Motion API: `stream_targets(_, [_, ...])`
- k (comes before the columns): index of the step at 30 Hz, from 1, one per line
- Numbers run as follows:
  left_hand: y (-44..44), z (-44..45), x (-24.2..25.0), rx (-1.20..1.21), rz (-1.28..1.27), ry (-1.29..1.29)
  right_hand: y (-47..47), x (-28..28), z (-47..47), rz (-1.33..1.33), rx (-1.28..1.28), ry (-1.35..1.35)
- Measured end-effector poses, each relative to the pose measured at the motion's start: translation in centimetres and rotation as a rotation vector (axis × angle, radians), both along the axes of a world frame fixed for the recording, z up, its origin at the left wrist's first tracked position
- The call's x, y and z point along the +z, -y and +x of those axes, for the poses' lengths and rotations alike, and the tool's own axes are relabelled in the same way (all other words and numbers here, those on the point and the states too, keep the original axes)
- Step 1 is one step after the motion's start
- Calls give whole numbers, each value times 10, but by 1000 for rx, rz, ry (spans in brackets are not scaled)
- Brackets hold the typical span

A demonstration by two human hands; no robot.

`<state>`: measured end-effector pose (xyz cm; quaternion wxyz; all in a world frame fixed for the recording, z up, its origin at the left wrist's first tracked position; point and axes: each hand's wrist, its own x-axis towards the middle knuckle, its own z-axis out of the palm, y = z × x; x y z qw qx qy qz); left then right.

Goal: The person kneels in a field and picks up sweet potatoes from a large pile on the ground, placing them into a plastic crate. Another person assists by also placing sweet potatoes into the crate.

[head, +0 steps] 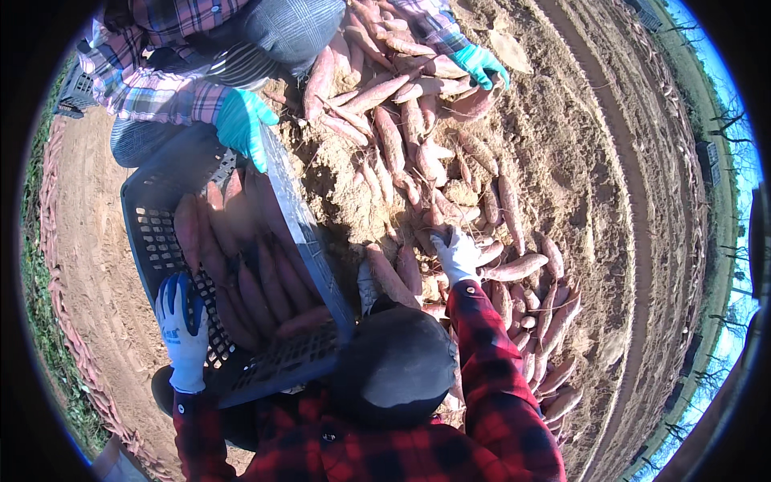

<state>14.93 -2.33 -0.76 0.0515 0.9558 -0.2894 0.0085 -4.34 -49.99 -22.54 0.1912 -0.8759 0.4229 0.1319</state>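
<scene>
A dark plastic crate (337,289) with perforated walls stands tilted before me, holding several sweet potatoes (256,295). My left hand (183,328), in a white and blue work glove, rests on the crate's near left rim. My right hand (458,256), gloved too, reaches into the sweet potatoes on the soil; its fingertips touch one at the pile, but whether they grip it cannot be told. Beside my right hand lies a long sweet potato (518,268). Across the crate, a co-worker's teal-gloved hand (244,123) is at the far rim.
The co-worker's other teal-gloved hand (480,65) is on a large sweet potato (476,103). My dark-clad knee (394,367) is between crate and pile. Another crate (75,90) stands far left. Rows of sweet potatoes (54,241) line the field's left edge.
</scene>
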Motion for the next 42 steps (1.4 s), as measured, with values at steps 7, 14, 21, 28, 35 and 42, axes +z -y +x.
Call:
stream_targets(7, [-95,8,-13,860,-260,-357,-28,16,-16,-9,127,376])
stream_targets(14, [-87,9,-35,820,-534,-443,20,12,32,32,-234,-221])
stream_targets(21, [-95,8,-40,856,-494,-396,24,70,17,329,31,173])
stream_targets(28, [-87,11,-38,883,-441,-403,127,-12,-64,-259,-439,26])
stream_targets(35, [-84,12,-38,841,-415,-399,96,-43,-111,1506,-1153,1101])
stream_targets(42, [-115,16,-58,690,-439,-340,-50,6,-119,1493,-1025,848])
